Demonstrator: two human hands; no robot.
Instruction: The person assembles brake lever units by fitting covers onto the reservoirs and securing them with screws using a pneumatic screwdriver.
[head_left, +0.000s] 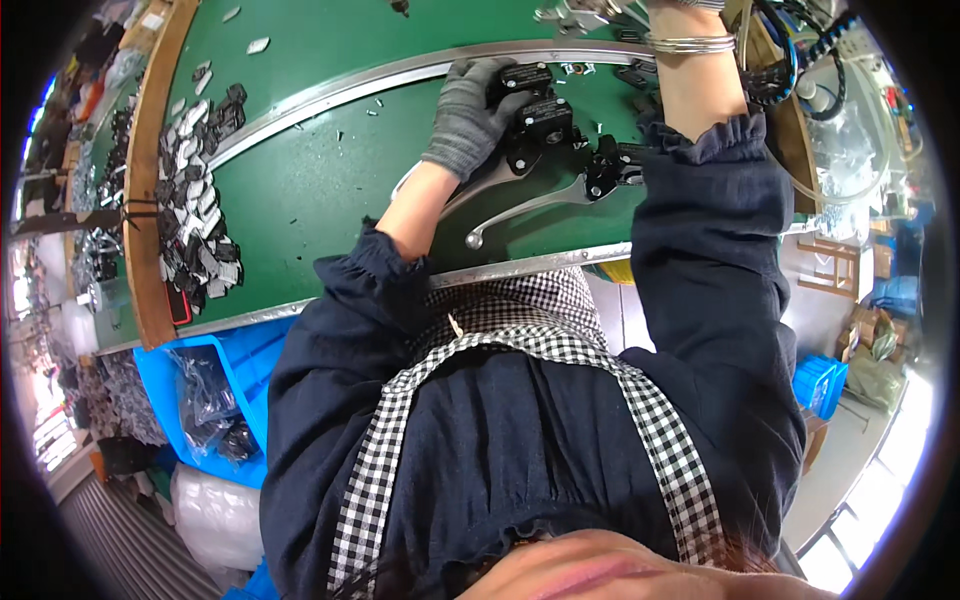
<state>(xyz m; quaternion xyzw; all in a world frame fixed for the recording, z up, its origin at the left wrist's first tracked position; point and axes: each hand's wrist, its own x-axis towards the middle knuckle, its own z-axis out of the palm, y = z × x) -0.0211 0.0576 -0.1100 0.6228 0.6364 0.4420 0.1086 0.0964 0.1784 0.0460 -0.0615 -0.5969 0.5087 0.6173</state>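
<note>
My left hand, in a grey knit glove, is closed around a brake lever assembly with a black reservoir. A second brake lever assembly lies right beside it, close to my thumb. A silver lever runs out below the hand. Another brake lever assembly rests nearer me, its ball-ended silver lever pointing left. My right hand reaches to the far edge of the view beside some metal parts. Only its glove cuff and wrist show; the fingers are cut off.
A metal rail crosses the green table. Small black and silver parts are heaped along the wooden edge at left. Small screws lie scattered. Hoses hang at right. A blue bin stands below left.
</note>
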